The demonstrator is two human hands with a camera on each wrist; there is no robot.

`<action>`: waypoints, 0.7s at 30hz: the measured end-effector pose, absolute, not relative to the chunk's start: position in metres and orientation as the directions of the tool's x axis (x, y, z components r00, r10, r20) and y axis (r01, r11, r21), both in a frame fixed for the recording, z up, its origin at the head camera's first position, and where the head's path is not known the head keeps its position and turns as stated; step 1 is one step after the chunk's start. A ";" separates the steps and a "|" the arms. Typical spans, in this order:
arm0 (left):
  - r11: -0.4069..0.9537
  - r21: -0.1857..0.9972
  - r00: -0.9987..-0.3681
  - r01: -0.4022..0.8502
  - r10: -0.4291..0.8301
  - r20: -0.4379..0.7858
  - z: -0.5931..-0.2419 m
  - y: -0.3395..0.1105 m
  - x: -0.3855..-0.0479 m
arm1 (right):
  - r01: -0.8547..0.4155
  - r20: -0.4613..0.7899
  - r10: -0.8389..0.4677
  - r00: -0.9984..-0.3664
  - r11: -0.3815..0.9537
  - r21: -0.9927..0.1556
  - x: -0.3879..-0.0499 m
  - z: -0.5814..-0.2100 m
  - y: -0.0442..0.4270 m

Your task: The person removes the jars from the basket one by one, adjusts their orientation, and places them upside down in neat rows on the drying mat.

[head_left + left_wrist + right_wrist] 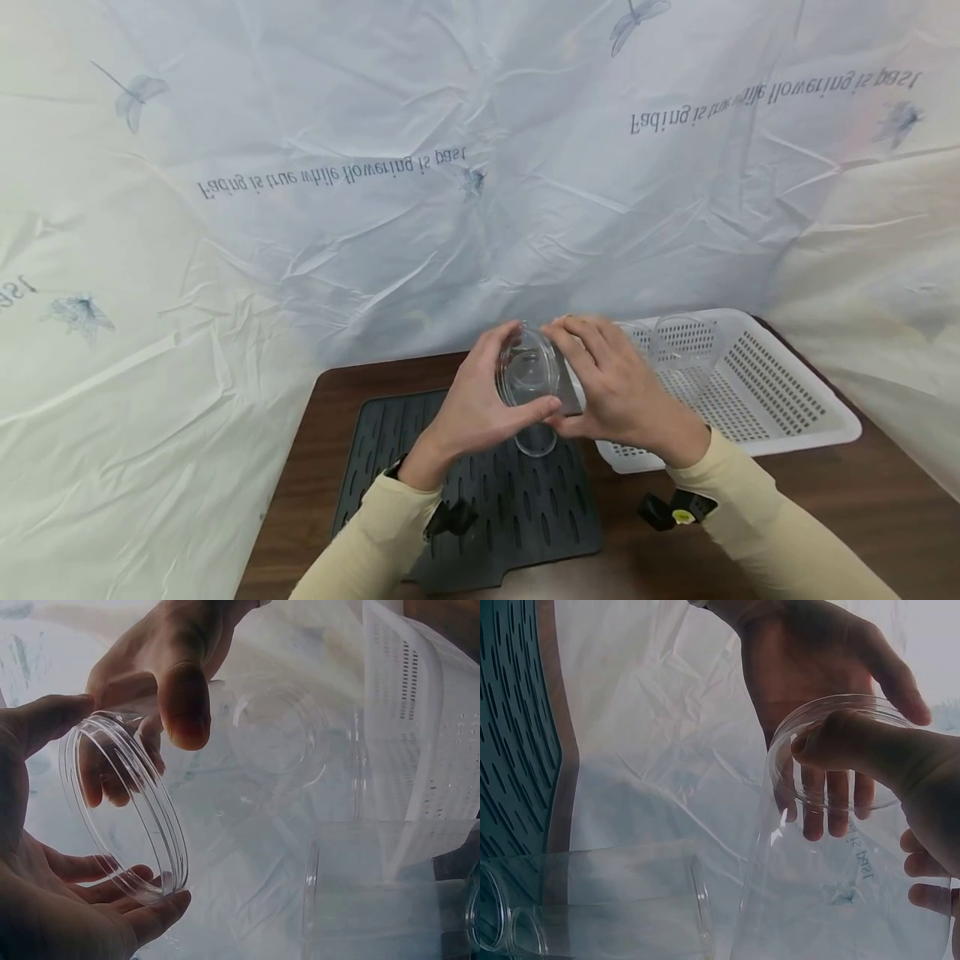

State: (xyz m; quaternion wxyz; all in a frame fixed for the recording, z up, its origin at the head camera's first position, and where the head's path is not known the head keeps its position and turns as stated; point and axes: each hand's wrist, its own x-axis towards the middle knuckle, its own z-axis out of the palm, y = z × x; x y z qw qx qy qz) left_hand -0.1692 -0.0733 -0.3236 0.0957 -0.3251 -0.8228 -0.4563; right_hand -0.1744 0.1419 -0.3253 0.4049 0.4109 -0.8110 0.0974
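My left hand (480, 396) grips one side of a clear, round container (528, 385), thumb and fingers curled around its thick ringed rim. Opposite, my right hand (611, 387) holds it too; in the right wrist view its thumb lies over the rim (836, 701). The container is tilted above the mat, and how deep it is cannot be made out. Below the hands, the round edge of another clear container (536, 442) shows on the dark grey ridged mat (517, 521).
To the right, a white perforated basket (806, 433) stands on the brown wooden table (300, 508), with clear containers (682, 333) inside. A pale printed sheet (360, 242) hangs behind and along the sides.
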 end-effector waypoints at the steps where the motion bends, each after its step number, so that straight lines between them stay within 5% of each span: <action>1: 0.369 0.687 -0.768 0.626 0.446 0.460 -0.324 -0.073 -0.169 | -0.744 0.736 -0.588 -0.336 0.645 0.177 -0.174 -0.325 0.142; 21: 0.345 0.704 -0.770 0.621 0.436 0.466 -0.324 -0.075 -0.170 | -0.765 0.708 -0.598 -0.376 0.632 0.127 -0.170 -0.322 0.148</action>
